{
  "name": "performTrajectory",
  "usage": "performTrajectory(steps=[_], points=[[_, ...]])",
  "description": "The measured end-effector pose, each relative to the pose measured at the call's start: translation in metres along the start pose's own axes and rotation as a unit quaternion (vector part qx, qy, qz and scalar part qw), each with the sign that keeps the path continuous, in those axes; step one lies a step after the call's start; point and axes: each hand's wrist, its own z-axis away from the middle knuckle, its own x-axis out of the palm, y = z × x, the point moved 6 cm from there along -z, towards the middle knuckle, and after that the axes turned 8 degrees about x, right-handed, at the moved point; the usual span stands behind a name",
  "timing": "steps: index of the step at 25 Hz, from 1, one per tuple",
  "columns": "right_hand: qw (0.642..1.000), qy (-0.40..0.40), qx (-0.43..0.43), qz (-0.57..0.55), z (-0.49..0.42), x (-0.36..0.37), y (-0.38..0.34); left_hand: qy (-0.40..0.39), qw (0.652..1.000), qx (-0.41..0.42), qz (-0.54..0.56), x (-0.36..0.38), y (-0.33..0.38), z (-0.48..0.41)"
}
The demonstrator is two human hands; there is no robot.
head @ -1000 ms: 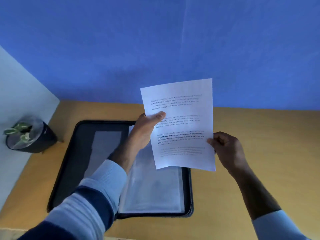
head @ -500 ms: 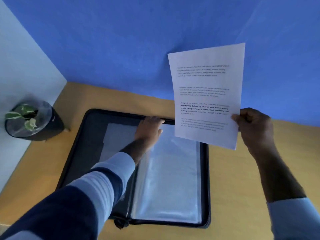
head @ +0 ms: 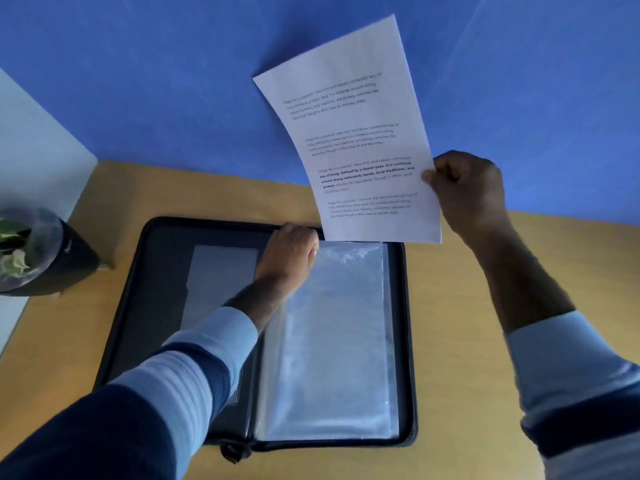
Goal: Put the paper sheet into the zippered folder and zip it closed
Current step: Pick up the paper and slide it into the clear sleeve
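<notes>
Holding the paper sheet (head: 360, 133) by one edge only, your right hand (head: 474, 192) has its grip closed in a thumb-and-finger pinch on the sheet's right margin, low down. The page stands nearly upright in the air toward 12 o'clock, above the far edge of the zippered folder (head: 145, 292), and it already curves and leans to the left. That single pinch is the main risk: the free upper corner can flop or fold as you bring the page down, and a bent leading edge will likely catch on the mouth of the clear plastic sleeve (head: 332, 341) rather than slide in.

Your left hand (head: 289, 254) rests with fingers curled at the sleeve's top-left corner, at 12 o'clock on the folder's spine. Whether its grip has actually parted the top layer I cannot tell. If it hasn't, the page may slip between the wrong leaves or lie loose on top, and the zip could then crease or bite it.

The folder lies open flat on the surface (head: 485, 341). Its zip pull hangs at 6 o'clock, untouched. The potted plant (head: 31, 251) at 9 o'clock sits well apart from all this.
</notes>
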Motion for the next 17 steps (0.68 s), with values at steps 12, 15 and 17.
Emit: performTrajectory(steps=[12, 15, 17], points=[[0.990, -0.102, -0.073, 0.067, -0.029, 0.044, -0.044, -0.072, 0.995, -0.002, 0.073, 0.003, 0.025, -0.002], [0.988, -0.119, -0.066, 0.076, -0.029, 0.052, -0.050, -0.076, 0.995, -0.009, 0.064, 0.001, 0.035, -0.001], [0.985, -0.124, -0.073, 0.091, -0.030, 0.052, -0.054, -0.071, 0.996, -0.024, 0.044, -0.002, 0.038, 0.000]])
